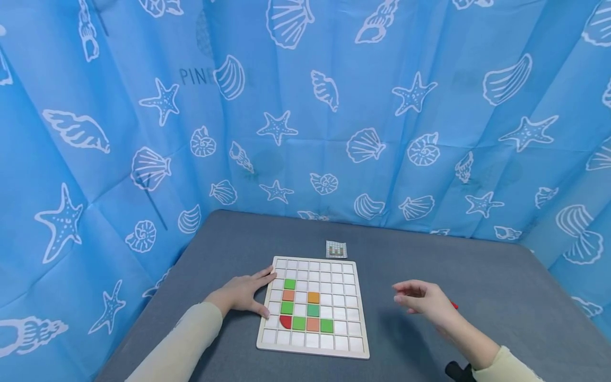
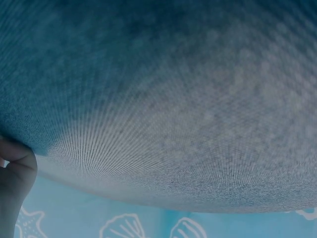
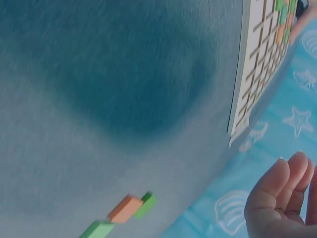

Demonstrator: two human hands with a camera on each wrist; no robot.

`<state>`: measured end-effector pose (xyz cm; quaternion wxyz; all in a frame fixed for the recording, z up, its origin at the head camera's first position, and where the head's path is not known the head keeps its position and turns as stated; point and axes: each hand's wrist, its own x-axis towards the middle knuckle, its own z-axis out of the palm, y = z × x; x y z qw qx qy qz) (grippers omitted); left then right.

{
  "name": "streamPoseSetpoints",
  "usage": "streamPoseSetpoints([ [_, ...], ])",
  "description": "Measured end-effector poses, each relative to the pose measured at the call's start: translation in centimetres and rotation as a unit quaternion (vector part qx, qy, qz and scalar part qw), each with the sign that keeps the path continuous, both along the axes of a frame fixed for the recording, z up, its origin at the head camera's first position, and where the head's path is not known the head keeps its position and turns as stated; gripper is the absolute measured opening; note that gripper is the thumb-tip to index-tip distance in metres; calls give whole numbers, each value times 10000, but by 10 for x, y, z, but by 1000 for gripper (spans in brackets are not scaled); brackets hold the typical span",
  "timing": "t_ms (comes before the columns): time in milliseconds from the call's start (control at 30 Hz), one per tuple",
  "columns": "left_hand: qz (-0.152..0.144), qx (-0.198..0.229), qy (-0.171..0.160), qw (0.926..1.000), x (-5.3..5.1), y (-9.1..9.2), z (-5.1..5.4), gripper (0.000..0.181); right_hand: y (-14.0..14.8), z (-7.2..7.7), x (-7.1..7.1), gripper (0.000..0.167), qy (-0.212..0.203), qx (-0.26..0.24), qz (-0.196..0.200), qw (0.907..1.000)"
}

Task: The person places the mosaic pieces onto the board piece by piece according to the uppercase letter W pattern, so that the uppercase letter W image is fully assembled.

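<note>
Board (image 1: 326, 300) is lying left of our right hand (image 1: 425, 301), well apart, looking roughly square; with our nearer left hand (image 1: 241, 293) we are touching its left edge, fingers spread, gripping nothing, while the right is curving loosely, seemingly empty.

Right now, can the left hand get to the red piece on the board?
Probably yes: the left hand touches the board, its thumb close to the red piece, and nothing seems to stand between them.
</note>
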<state>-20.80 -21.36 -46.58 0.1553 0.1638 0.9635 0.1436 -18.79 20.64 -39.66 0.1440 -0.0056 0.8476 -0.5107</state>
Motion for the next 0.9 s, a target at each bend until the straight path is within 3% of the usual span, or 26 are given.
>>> streamPoseSetpoints([
  [300, 97, 68, -102, 9999, -1, -1, -2, 102, 33, 9, -9, 40, 26, -201, 49, 9998],
  [500, 13, 49, -62, 10000, -1, 0, -2, 102, 57, 11, -16, 46, 159, 13, -67, 9999],
  [900, 95, 43, -67, 9999, 0, 0, 1, 104, 108, -7, -38, 55, 390, 372, -184, 9984],
])
